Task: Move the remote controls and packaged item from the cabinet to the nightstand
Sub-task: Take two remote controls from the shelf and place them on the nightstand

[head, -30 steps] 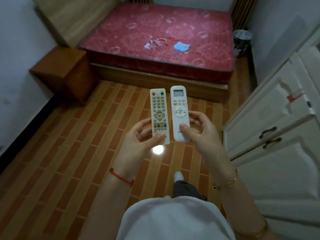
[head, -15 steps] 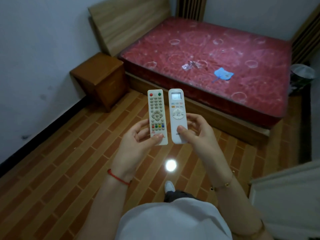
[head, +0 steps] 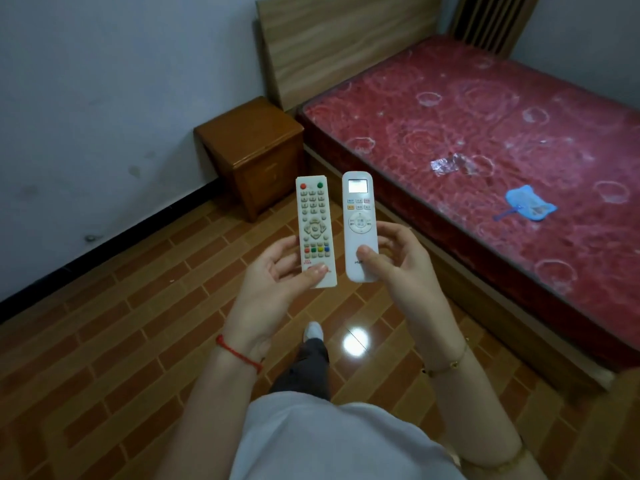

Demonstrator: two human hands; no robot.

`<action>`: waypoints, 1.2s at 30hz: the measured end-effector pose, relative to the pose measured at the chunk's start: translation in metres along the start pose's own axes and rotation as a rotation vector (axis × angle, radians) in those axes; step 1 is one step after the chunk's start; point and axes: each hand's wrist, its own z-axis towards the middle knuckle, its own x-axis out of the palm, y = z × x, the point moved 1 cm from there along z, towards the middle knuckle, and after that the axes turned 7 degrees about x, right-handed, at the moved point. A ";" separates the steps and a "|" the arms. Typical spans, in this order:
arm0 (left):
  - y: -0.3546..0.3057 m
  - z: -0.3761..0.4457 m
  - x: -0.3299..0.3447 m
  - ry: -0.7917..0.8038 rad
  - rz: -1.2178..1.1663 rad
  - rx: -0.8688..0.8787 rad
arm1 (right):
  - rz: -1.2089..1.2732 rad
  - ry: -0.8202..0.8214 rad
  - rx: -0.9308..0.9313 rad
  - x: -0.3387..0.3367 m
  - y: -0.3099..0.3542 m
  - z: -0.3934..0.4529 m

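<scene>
Brick-patterned floor (head: 114,341) fills the room between the person and the nightstand (head: 251,150), which now stands straight ahead beside the bed (head: 485,150) — a second ago it sat off to the far left and the white cabinet doors filled the right edge; those doors are gone from view.

Left hand (head: 277,282) holds the TV remote (head: 314,233) from below, thumb pressed across its lower end and fingers curled behind it. Right hand (head: 394,265) grips the AC remote (head: 360,226) the same way, thumb on its lower face, fingers wrapped round the back. Both remotes stand upright, side by side and just apart, in front of the nightstand and lower than its top as seen from the head camera. The grips look unchanged across the turn.

So the view has swung away from the cabinet and closed on the nightstand — the carry is under way, and the remotes are near their goal but not yet set down. One shoe (head: 312,332) steps forward toward the nightstand.

No packaged item is in either hand; I cannot tell whether the clear wrapper (head: 448,164) on the bed is it, so a return trip seems likely.
</scene>
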 end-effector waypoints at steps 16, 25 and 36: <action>-0.073 0.301 -0.028 -0.104 -0.019 0.015 | -0.059 0.119 -0.048 0.053 0.099 0.315; -0.103 0.427 -0.058 -0.188 0.000 -0.032 | -0.079 0.202 0.002 0.096 0.128 0.452; -0.127 0.606 -0.089 -0.376 0.007 -0.064 | -0.117 0.381 0.029 0.154 0.169 0.652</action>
